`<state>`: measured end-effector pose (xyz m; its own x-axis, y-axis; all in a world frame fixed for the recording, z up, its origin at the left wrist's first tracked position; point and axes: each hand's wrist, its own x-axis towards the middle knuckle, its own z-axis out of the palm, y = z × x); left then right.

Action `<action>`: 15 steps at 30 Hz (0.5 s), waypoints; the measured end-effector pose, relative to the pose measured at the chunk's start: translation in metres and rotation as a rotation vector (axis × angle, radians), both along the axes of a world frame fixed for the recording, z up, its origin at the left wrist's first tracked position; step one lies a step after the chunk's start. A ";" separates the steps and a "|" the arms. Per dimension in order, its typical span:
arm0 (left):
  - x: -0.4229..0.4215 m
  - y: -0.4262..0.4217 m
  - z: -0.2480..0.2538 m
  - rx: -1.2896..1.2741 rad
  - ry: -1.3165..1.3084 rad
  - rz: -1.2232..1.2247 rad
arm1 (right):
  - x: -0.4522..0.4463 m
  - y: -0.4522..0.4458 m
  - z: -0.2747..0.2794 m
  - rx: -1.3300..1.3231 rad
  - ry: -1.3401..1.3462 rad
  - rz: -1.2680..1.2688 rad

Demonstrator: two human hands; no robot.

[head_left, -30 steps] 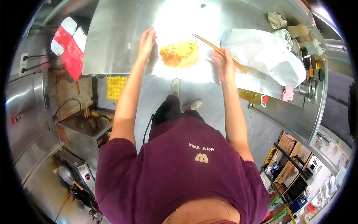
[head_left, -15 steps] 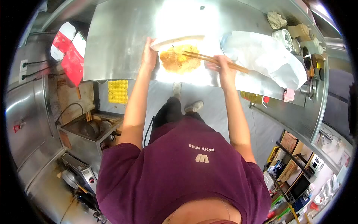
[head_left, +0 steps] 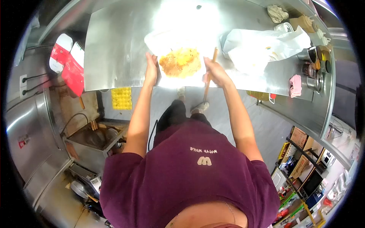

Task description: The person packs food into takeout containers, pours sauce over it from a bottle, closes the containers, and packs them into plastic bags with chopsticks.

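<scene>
At the far left, a piece of red-and-white card [head_left: 72, 76] with rounded flaps is seen beside the smooth metal bench [head_left: 114, 49]. Below the bench's front edge, a dimpled yellow tray [head_left: 121, 98] is seen. The left hand [head_left: 151, 70] is placed at the left edge of a pale sheet [head_left: 155, 38], its material washed out by glare; whether the sheet is pinched in that grip cannot be told. On the sheet, near the front edge and between both hands, the rough, golden-yellow food [head_left: 180, 64] is spread flat. Slim wooden chopsticks [head_left: 207, 89] are held in the narrow grip of the right hand [head_left: 216, 71], with their lower ends extended past the bench's front edge. Farther right, a crumpled, translucent plastic bag [head_left: 262, 45] and a folded pink cloth [head_left: 295, 85] are seen. Upside down on the purple shirt [head_left: 190, 178], "worth while" can be read.
</scene>
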<state>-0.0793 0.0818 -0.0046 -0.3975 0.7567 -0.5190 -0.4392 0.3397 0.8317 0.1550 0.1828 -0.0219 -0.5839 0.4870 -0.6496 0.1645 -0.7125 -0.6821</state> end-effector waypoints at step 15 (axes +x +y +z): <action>-0.010 -0.010 0.037 0.300 -0.437 0.153 | -0.029 -0.018 0.085 0.097 0.090 -0.043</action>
